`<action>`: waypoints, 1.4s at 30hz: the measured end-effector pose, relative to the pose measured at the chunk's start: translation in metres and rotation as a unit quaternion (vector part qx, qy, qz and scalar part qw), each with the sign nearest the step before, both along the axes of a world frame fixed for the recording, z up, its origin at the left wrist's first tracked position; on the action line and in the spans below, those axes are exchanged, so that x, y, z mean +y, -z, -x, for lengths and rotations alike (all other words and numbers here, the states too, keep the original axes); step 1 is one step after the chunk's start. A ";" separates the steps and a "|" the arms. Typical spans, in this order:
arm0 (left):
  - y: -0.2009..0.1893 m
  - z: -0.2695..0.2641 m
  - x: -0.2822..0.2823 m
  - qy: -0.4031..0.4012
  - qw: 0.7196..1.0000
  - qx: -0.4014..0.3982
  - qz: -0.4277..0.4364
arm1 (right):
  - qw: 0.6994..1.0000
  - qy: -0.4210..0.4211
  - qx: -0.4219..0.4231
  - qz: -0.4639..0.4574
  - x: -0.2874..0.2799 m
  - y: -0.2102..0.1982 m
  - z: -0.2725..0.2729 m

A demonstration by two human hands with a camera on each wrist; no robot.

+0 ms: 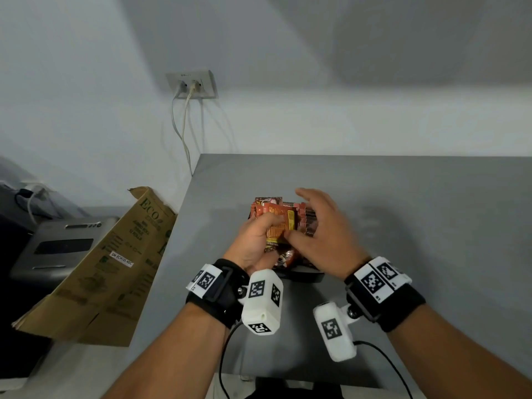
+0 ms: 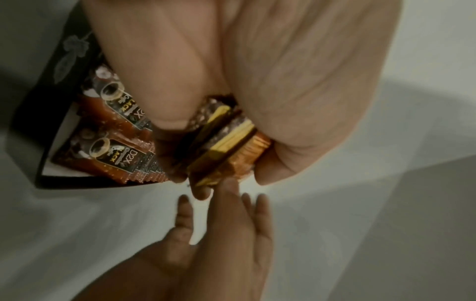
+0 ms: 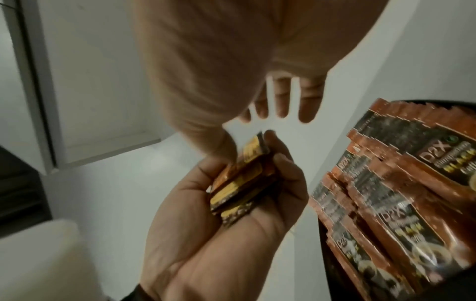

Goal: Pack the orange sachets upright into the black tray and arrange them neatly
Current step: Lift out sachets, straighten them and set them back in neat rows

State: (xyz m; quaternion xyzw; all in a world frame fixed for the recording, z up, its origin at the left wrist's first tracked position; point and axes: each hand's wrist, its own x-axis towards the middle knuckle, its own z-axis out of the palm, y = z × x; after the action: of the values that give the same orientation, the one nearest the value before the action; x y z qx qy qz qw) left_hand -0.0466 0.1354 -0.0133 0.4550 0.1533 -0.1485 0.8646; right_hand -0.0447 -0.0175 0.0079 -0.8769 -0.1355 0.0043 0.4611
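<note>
My left hand (image 1: 259, 234) grips a small stack of orange sachets (image 1: 277, 226) edge-on, just above the near end of the black tray (image 1: 308, 277). The held stack (image 2: 226, 142) shows yellow and orange edges between thumb and fingers. My right hand (image 1: 313, 223) hovers over the tray with fingers straight and spread, its thumb against the held stack. Several more orange sachets (image 3: 386, 183) stand packed in rows inside the tray (image 2: 28, 120). From the right wrist, the left hand (image 3: 257, 183) cups the stack (image 3: 242, 183).
The grey table (image 1: 403, 211) ends at a left edge close to the tray. Off that edge lean a brown cardboard box (image 1: 109, 254) and a grey machine (image 1: 63, 246). A wall socket (image 1: 191, 84) with cables hangs behind.
</note>
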 end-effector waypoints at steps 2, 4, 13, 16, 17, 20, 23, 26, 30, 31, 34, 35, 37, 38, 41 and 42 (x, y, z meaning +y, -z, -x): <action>-0.001 0.001 0.000 -0.002 1.000 0.011 0.022 | 0.993 -0.094 -0.003 0.071 -0.004 -0.011 -0.001; -0.001 0.002 -0.003 0.013 0.999 0.010 0.035 | 0.973 -0.160 -0.011 0.165 -0.004 -0.018 -0.005; 0.002 0.007 -0.007 0.039 0.996 -0.021 0.081 | 0.963 -0.208 -0.007 0.168 -0.003 -0.014 -0.016; 0.000 0.008 -0.008 0.039 0.994 -0.021 0.105 | 0.968 -0.202 -0.020 0.147 -0.001 -0.012 -0.016; 0.000 0.007 -0.007 0.033 0.993 -0.020 0.110 | 0.968 -0.202 -0.022 0.145 0.000 -0.011 -0.016; 0.000 0.004 -0.008 0.026 0.996 -0.014 0.088 | 0.966 -0.210 -0.021 0.151 0.001 -0.007 -0.017; 0.002 0.000 -0.006 0.008 0.999 -0.005 0.040 | 0.971 -0.202 0.021 0.126 0.000 -0.009 -0.018; 0.004 -0.004 0.002 0.003 1.000 -0.002 0.015 | 0.990 -0.123 0.054 0.051 -0.004 -0.011 -0.023; 0.005 -0.005 0.005 0.007 0.999 -0.016 0.051 | 0.993 -0.066 0.097 -0.031 -0.009 -0.006 -0.033; 0.004 -0.006 0.004 0.007 0.999 -0.010 0.053 | 0.994 -0.048 0.089 -0.047 -0.010 -0.007 -0.035; 0.004 -0.009 0.003 -0.006 0.998 0.025 0.053 | 0.997 0.007 0.020 -0.075 -0.013 -0.011 -0.038; 0.005 -0.010 0.003 -0.013 0.998 0.029 0.052 | 0.997 0.003 0.008 -0.082 -0.014 -0.011 -0.039; 0.005 -0.013 0.004 -0.019 0.999 0.020 0.043 | 0.996 -0.021 0.009 -0.083 -0.013 -0.011 -0.037; 0.005 -0.013 0.004 -0.018 0.999 0.010 0.034 | 0.997 -0.022 0.018 -0.075 -0.012 -0.009 -0.035; 0.001 -0.014 0.002 -0.039 0.999 -0.005 0.000 | 0.995 0.008 0.054 -0.089 -0.010 -0.003 -0.033; -0.001 -0.015 0.001 -0.051 0.999 -0.007 -0.008 | 0.987 0.022 0.082 -0.134 -0.009 -0.001 -0.033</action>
State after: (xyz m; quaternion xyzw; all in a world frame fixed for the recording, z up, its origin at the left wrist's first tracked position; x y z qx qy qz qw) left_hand -0.0320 0.1367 -0.0123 0.4549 0.1711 -0.0996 0.8682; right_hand -0.0116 -0.0262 0.0089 -0.8066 -0.0771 0.0476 0.5841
